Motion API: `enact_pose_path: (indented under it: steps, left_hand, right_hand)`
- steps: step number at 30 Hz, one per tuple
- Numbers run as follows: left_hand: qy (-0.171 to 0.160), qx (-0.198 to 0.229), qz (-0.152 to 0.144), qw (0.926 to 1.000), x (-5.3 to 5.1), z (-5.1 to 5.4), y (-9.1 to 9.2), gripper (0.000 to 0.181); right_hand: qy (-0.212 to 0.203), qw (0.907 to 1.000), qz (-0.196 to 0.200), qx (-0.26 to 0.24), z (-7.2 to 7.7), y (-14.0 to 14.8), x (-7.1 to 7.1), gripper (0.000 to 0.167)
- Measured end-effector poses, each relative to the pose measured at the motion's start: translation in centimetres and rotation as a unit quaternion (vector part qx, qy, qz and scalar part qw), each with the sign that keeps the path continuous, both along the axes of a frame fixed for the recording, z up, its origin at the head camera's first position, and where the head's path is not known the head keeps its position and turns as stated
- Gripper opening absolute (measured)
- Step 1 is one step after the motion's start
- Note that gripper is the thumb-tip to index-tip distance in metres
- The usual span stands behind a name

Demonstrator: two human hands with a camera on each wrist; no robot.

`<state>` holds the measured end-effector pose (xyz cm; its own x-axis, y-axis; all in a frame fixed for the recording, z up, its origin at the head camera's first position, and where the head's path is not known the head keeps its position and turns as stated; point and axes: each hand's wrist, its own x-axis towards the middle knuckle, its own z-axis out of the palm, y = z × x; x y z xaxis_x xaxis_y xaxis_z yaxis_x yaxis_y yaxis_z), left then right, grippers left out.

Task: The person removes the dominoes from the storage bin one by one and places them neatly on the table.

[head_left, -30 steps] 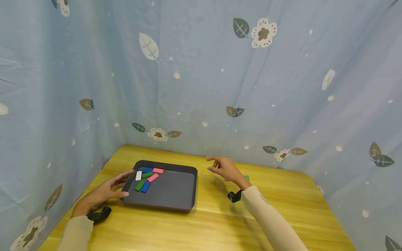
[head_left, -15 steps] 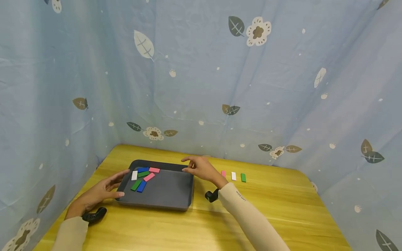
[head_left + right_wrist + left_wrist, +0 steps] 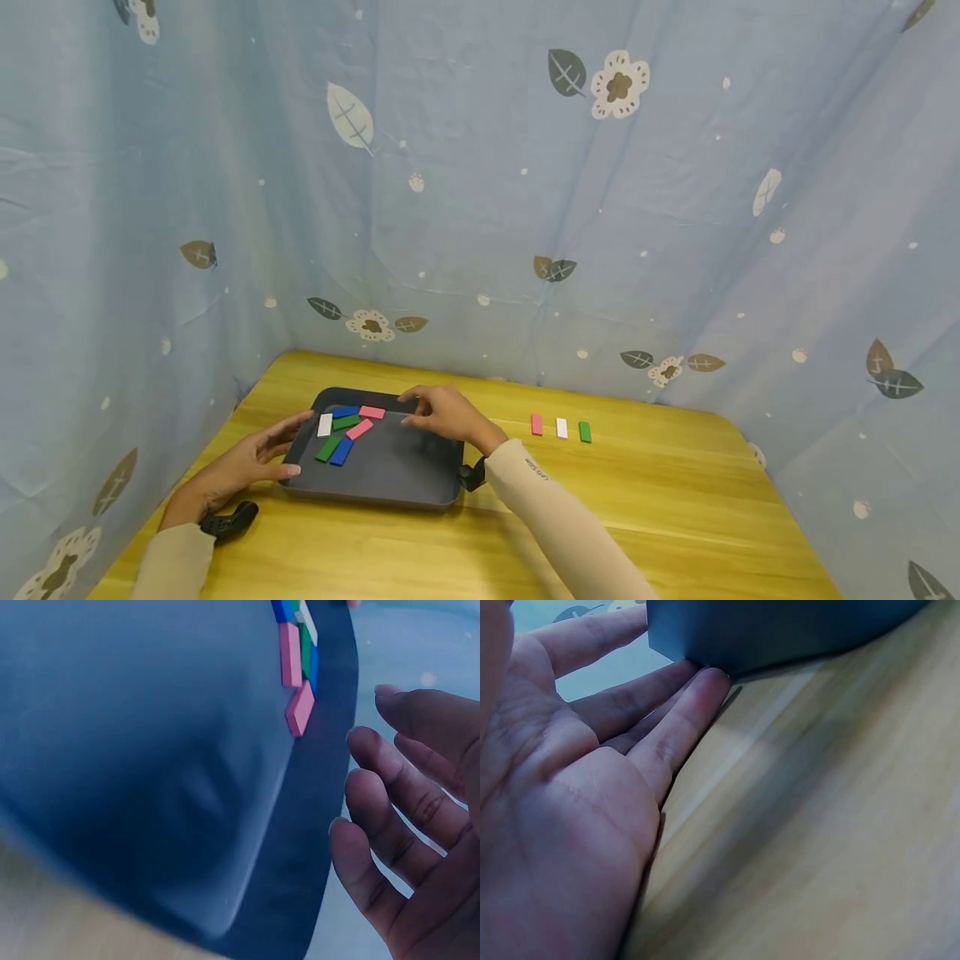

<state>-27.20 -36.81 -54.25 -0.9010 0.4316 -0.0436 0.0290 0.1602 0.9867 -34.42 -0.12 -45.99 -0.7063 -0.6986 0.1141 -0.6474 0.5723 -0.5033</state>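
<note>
A dark grey tray (image 3: 390,471) lies on the table, with several small flat blocks in its left part. Among them are a white block (image 3: 325,426), a pink block (image 3: 372,412), another pink block (image 3: 360,430), a green block (image 3: 328,449) and a blue block (image 3: 342,452). My left hand (image 3: 240,468) rests against the tray's left side, thumb and fingers spread; the left wrist view has fingertips touching its wall. Above the tray's back right part hovers my right hand (image 3: 447,414), its fingers bent loosely. Nothing shows between them in the right wrist view.
Right of the tray, a pink block (image 3: 537,425), a white block (image 3: 562,428) and a green block (image 3: 585,432) stand spaced in a row on the yellow wooden table (image 3: 637,517). A patterned blue curtain (image 3: 480,208) hangs behind and at both sides.
My right hand has moved left, from beside the tray to over it, uncovering the row of three blocks on the table. The left hand has stayed at the tray's side.
</note>
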Motion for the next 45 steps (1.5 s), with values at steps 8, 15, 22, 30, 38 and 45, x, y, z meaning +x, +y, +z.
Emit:
enact_pose_path:
  steps: [8,15,22,30,38,45]
  left_hand:
    - [0.004,-0.002,-0.004,1.0000,0.0,0.1,0.1,0.086]
    - [0.004,0.002,-0.009,0.9999,0.1,0.1,0.0,0.085]
    - [0.005,0.009,-0.010,0.9999,0.0,-0.3,-0.1,0.084]
    - [0.010,0.008,-0.011,0.9999,-0.1,-0.4,-0.2,0.084]
    - [0.002,0.004,-0.009,1.0000,0.0,-0.3,-0.3,0.084]
    - [0.006,0.012,-0.013,0.9998,-0.2,-0.4,-0.3,0.083]
  right_hand:
    - [-0.033,0.9992,-0.011,0.018,-0.9,-1.6,-0.2,0.043]
    - [-0.042,0.9981,-0.015,0.042,-1.7,-2.5,-0.4,0.046]
    - [-0.058,0.9948,-0.044,0.071,-3.0,-3.2,-0.4,0.054]
    - [-0.054,0.9930,-0.065,0.082,-3.6,-3.7,-0.3,0.047]
    - [-0.053,0.9934,-0.075,0.068,-4.5,-4.0,-0.3,0.040]
    - [-0.044,0.9941,-0.090,0.042,-5.1,-4.2,-0.5,0.055]
